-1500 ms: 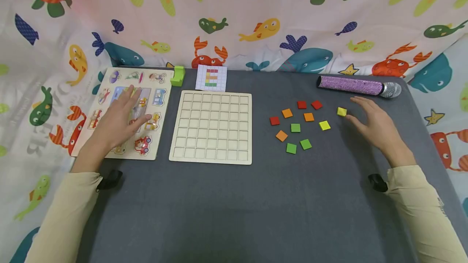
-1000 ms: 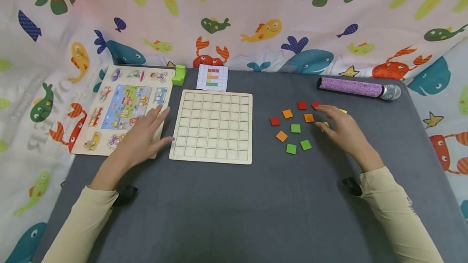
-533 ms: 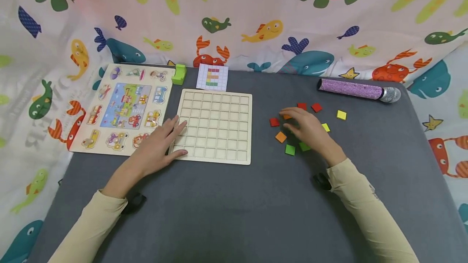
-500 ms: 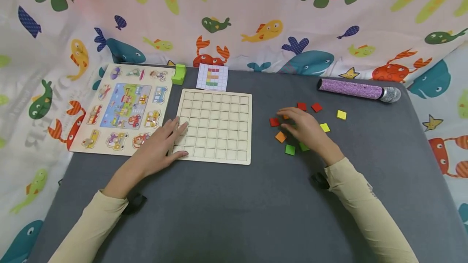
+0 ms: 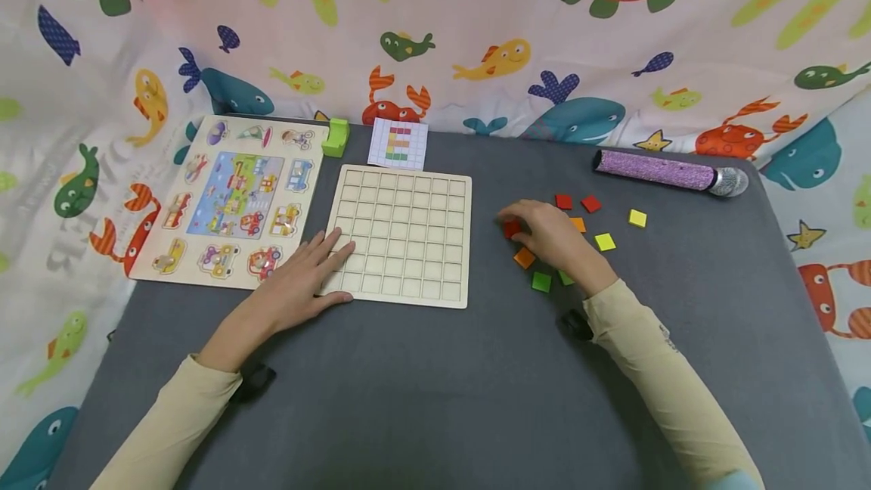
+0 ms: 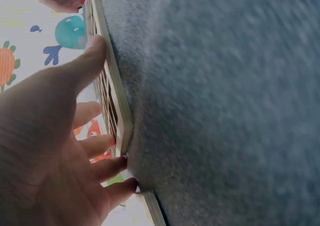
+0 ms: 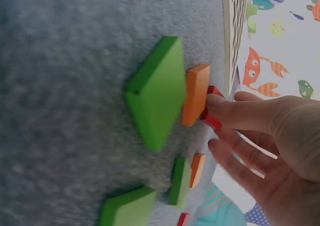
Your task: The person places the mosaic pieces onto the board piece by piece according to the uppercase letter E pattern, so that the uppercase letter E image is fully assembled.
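Note:
On the wooden grid board (image 5: 400, 237), at its left and lower-left edge, rests my left hand (image 5: 292, 289) with fingers spread. In the left wrist view the thumb of that left hand (image 6: 55, 101) lies along the board's edge. My right hand (image 5: 547, 237) is at the left side of the loose tiles, its thumb and fingers pinching a red square tile (image 7: 211, 120). Right beside the thumb lies an orange tile (image 7: 196, 95), with a green tile (image 7: 160, 93) nearer the camera. The right hand partly covers the red tile and some of its neighbours.
A picture puzzle board (image 5: 234, 195) lies to the left. Behind the grid board, a pattern card (image 5: 398, 144) stands near a green block (image 5: 336, 138). Yellow tiles (image 5: 637, 218) lie right of the others. A purple glittery microphone (image 5: 656, 170) is at the back right.
My left hand has come off the puzzle board onto the grid board's left edge. My right hand has moved left across the tiles, from beside a yellow one to the red tile.

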`<act>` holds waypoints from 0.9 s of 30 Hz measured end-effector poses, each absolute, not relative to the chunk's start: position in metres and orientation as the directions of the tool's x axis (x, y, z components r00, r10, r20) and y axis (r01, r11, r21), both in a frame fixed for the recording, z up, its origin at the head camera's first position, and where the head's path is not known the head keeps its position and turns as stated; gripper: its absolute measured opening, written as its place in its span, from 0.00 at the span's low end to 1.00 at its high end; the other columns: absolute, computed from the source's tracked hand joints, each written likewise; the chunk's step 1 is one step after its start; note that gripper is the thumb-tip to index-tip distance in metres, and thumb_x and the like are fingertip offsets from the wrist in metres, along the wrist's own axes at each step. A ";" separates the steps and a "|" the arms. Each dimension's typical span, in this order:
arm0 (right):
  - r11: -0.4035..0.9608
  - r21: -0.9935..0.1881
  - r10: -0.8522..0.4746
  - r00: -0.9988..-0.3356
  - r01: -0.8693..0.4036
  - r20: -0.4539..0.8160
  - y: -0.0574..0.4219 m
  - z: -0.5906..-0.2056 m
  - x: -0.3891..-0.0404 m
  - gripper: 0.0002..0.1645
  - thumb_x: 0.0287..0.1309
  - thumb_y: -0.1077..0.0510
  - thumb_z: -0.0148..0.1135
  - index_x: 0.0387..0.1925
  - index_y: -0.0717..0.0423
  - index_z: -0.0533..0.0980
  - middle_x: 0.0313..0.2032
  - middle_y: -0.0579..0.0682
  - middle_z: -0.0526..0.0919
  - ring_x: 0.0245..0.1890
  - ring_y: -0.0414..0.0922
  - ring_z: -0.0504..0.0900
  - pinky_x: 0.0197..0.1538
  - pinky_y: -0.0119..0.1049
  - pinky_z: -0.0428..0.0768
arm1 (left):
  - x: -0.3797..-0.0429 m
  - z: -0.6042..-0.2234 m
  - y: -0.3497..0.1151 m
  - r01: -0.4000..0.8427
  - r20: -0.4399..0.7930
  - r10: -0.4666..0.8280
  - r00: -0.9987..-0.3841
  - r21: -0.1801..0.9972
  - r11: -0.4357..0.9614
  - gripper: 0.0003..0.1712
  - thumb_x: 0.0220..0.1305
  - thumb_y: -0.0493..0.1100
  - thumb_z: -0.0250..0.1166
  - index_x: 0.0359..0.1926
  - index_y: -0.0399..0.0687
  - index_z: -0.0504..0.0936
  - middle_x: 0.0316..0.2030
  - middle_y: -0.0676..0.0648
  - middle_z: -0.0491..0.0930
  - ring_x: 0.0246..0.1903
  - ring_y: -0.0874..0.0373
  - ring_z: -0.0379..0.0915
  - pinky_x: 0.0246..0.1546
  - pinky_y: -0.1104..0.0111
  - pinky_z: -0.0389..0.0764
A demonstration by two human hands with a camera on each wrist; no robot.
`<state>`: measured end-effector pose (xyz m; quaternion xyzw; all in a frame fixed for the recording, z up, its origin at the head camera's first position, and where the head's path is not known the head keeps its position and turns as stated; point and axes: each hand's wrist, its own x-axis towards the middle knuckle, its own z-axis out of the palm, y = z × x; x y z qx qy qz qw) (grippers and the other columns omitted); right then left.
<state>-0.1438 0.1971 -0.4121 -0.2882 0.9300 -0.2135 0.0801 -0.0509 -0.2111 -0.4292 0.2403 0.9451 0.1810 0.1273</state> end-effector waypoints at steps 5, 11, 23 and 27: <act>0.767 -0.434 -0.543 -0.838 -0.473 -0.045 0.194 -0.407 -0.148 0.22 0.51 0.69 0.72 0.50 0.61 0.81 0.42 0.56 0.83 0.42 0.52 0.80 0.47 0.48 0.80 | -0.053 -0.428 -0.210 0.393 -0.165 0.493 -0.854 0.415 0.821 0.47 0.64 0.58 0.65 0.76 0.47 0.55 0.76 0.37 0.44 0.74 0.37 0.37 0.72 0.46 0.45; 0.749 -0.483 -0.553 -0.830 -0.453 -0.079 0.189 -0.401 -0.154 0.21 0.54 0.69 0.70 0.51 0.61 0.81 0.38 0.55 0.84 0.39 0.51 0.80 0.46 0.47 0.80 | -0.054 -0.430 -0.209 0.389 -0.159 0.491 -0.857 0.427 0.816 0.48 0.63 0.57 0.66 0.76 0.45 0.56 0.76 0.37 0.44 0.74 0.37 0.36 0.71 0.44 0.45; 0.702 -0.527 -0.606 -0.791 -0.480 -0.086 0.153 -0.384 -0.170 0.20 0.57 0.68 0.68 0.53 0.61 0.80 0.37 0.54 0.84 0.39 0.49 0.81 0.45 0.44 0.80 | -0.052 -0.433 -0.211 0.416 -0.116 0.502 -0.857 0.421 0.806 0.45 0.63 0.58 0.66 0.75 0.48 0.59 0.76 0.37 0.46 0.75 0.41 0.38 0.71 0.44 0.45; 0.673 -0.548 -0.625 -0.778 -0.496 -0.063 0.135 -0.384 -0.176 0.20 0.57 0.68 0.68 0.52 0.61 0.80 0.37 0.54 0.84 0.39 0.49 0.81 0.45 0.43 0.80 | -0.051 -0.432 -0.209 0.425 -0.118 0.513 -0.850 0.421 0.801 0.44 0.64 0.57 0.65 0.75 0.49 0.59 0.76 0.37 0.45 0.75 0.40 0.37 0.71 0.44 0.44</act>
